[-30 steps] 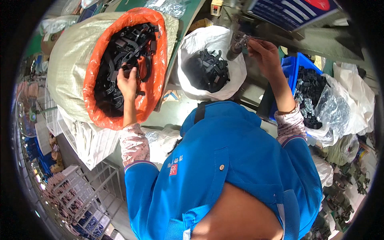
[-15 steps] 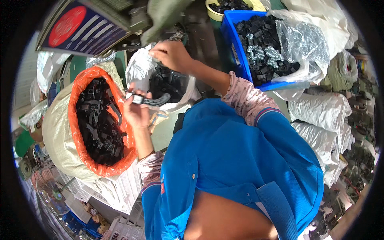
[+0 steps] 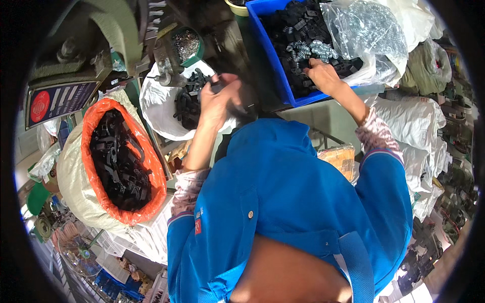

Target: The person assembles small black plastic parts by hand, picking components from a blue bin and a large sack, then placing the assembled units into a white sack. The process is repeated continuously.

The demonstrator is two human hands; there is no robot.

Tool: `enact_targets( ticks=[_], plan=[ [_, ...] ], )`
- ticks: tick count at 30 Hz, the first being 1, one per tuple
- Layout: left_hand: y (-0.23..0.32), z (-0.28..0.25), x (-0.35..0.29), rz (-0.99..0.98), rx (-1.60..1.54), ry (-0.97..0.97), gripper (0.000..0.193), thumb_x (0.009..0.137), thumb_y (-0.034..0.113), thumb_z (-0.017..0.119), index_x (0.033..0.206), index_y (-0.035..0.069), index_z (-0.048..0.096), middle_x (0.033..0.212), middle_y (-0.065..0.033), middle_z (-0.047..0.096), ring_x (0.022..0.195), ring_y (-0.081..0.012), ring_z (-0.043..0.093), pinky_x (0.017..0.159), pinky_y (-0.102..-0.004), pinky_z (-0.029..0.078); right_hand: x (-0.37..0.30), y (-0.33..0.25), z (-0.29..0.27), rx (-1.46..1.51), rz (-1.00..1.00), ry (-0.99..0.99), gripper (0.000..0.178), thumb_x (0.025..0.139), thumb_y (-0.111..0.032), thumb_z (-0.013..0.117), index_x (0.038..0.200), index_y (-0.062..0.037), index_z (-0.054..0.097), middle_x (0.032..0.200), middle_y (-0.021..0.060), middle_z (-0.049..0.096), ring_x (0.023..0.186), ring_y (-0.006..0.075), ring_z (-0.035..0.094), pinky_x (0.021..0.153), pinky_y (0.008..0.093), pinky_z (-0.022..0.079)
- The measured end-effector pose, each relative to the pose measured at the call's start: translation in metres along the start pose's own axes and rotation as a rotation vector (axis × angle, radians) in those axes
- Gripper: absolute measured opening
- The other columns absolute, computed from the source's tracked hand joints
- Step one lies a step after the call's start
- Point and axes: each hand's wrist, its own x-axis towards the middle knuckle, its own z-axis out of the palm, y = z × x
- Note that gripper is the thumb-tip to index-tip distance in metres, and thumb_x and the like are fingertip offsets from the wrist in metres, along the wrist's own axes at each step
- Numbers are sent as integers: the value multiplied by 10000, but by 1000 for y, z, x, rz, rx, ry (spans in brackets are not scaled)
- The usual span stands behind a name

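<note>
My left hand [image 3: 216, 103] is closed round a dark, partly hidden plastic part [image 3: 217, 87], blurred by motion. It hovers at the right edge of a white-lined container [image 3: 154, 113] of black curved parts [image 3: 188, 108]. Over at the right, my right hand [image 3: 324, 77] reaches into a blue bin [image 3: 275, 63]. Its fingertips are drawn together at the black plastic blocks [image 3: 298, 30], just below a cluster of metal springs [image 3: 321, 49]; whether they grip anything is hidden.
A sack with an orange liner [image 3: 93, 171], full of black parts, stands at the left. Machinery [image 3: 118, 30] and a green bowl of small metal pieces [image 3: 200, 50] are at the back. A clear bag of springs [image 3: 364, 30] lies over the bin; white sacks [image 3: 411, 118] are stacked at right.
My right hand has moved from above the white-lined container to the blue bin at the right. The left hand has moved right and away from the orange-lined sack. The whole view has shifted.
</note>
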Motion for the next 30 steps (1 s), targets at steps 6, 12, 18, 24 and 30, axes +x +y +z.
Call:
enact_targets(
  ticks=[6, 12, 18, 24, 30],
  plan=[
    [-18, 69, 22, 30, 198, -208, 275, 830, 14, 696, 1088, -21, 606, 1036, -97, 665, 905, -128, 638, 720, -273, 556, -13, -10, -30, 562, 150, 219, 317, 827, -42, 629, 1144, -39, 626, 983, 164, 587, 874, 354, 612, 748, 407, 513],
    [-45, 100, 22, 112, 321, -277, 282, 813, 29, 741, 1066, 15, 617, 995, -49, 649, 877, -98, 617, 761, -243, 521, -33, -62, -35, 1614, 352, 321, 325, 882, -21, 677, 1199, -15, 610, 1003, 37, 672, 900, 77, 613, 777, 235, 508],
    [-38, 99, 24, -27, 127, -126, 308, 815, 27, 753, 1080, -8, 599, 985, -73, 617, 870, -147, 627, 691, -324, 605, -34, -14, -32, 478, 308, 599, 230, 822, -84, 710, 1050, -61, 701, 912, 112, 654, 793, 233, 646, 674, 323, 515],
    [-40, 87, 28, -107, 39, -130, 321, 816, 42, 756, 1094, -9, 602, 1011, -94, 610, 887, -174, 627, 692, -319, 601, -20, 34, -6, 71, 359, 429, 101, 805, -115, 650, 895, -76, 627, 886, 113, 551, 849, 325, 598, 661, 442, 508],
    [-29, 74, 29, -37, 24, -64, 325, 806, 92, 779, 1079, 6, 625, 1002, -80, 638, 908, -164, 631, 728, -305, 578, -17, 38, -12, 558, 525, 474, 151, 837, -138, 698, 971, -68, 684, 830, 73, 668, 723, 199, 648, 671, 327, 514]
  ],
)
